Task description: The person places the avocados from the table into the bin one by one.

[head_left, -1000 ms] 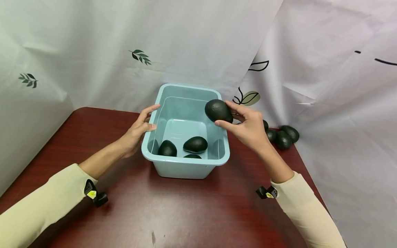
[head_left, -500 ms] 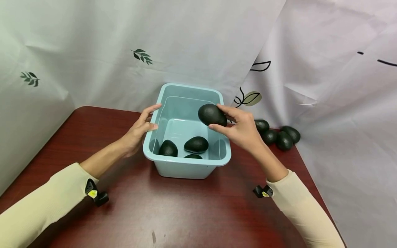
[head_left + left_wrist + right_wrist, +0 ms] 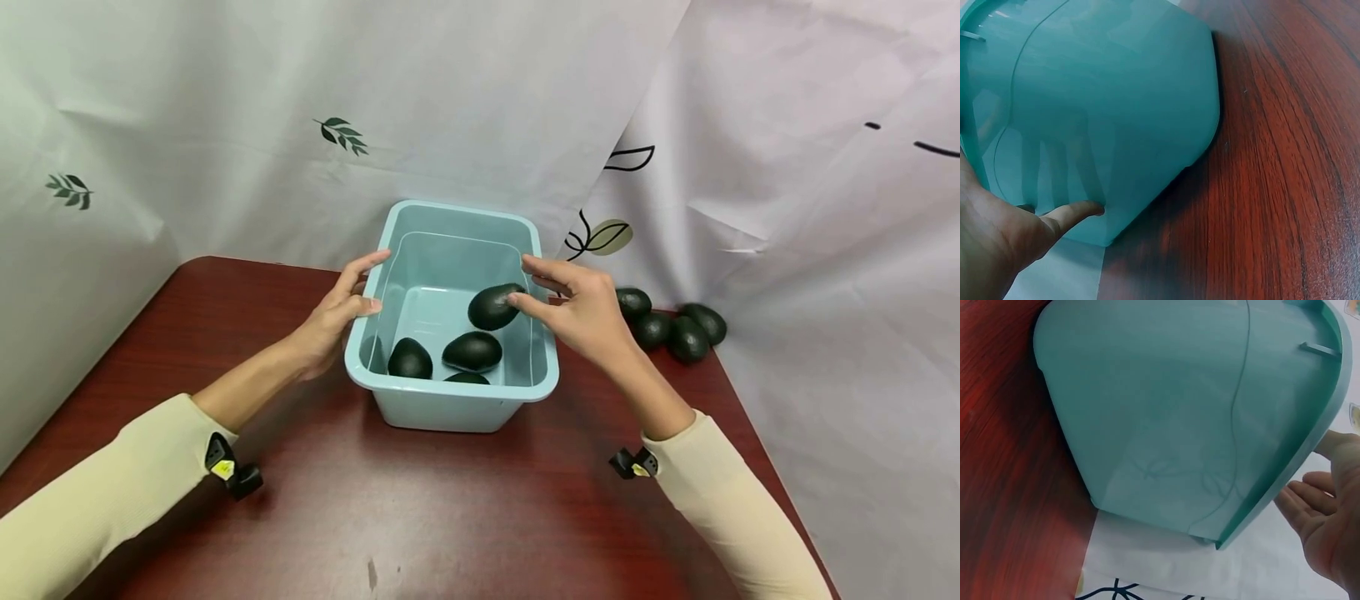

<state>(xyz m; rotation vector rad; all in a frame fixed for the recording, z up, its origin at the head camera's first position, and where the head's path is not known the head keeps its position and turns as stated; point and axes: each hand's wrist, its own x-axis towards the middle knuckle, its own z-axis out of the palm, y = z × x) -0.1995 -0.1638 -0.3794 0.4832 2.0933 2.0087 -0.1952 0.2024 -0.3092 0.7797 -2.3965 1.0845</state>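
Observation:
My left hand (image 3: pixel 330 321) holds the left rim of a light blue plastic tub (image 3: pixel 442 410), thumb and index finger at the rim. In the left wrist view a finger (image 3: pixel 1079 212) presses the outer wall. My right hand (image 3: pixel 581 308) is over the tub's right rim with thumb and fingers spread apart. Just below and left of them an avocado (image 3: pixel 493 308) is loose inside the tub, partly overlapped by the thumb tip. Lower in the tub lie an avocado (image 3: pixel 472 352), another avocado (image 3: pixel 410 359) at the left, and a third avocado (image 3: pixel 467 378) mostly hidden by the front rim.
Several more avocados (image 3: pixel 687 339) lie grouped at the right back edge of the dark red wooden table (image 3: pixel 420 517). A white curtain (image 3: pixel 247 100) with leaf prints hangs close behind the tub and along both sides.
My right hand moved slightly left over the tub, then its fingers parted and let go of the avocado, which is lower in the tub now. My left hand stayed at the rim.

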